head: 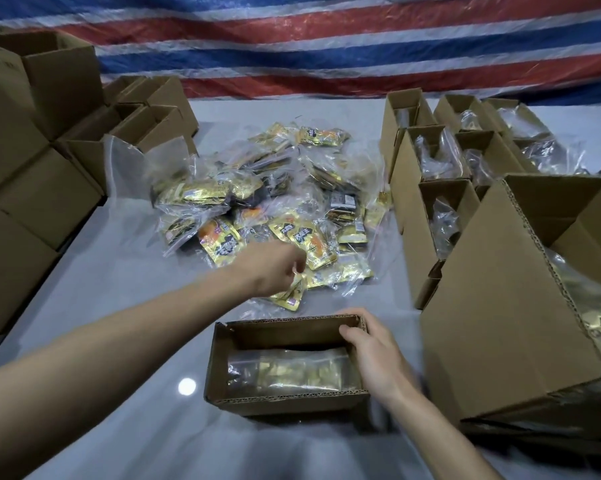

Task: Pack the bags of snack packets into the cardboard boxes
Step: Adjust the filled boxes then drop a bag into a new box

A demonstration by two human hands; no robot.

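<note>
A small open cardboard box sits on the table right in front of me, and a clear bag of gold snack packets lies flat inside it. My right hand grips the box's far right corner, fingers curled over the rim. A heap of clear bags with gold snack packets covers the middle of the table. My left hand reaches into the near edge of that heap and its curled fingers pinch a bag of packets.
Empty cardboard boxes are stacked along the left. Several open boxes holding bags stand in rows on the right. A larger tilted box with gold packets inside is near my right arm. A striped tarpaulin hangs behind.
</note>
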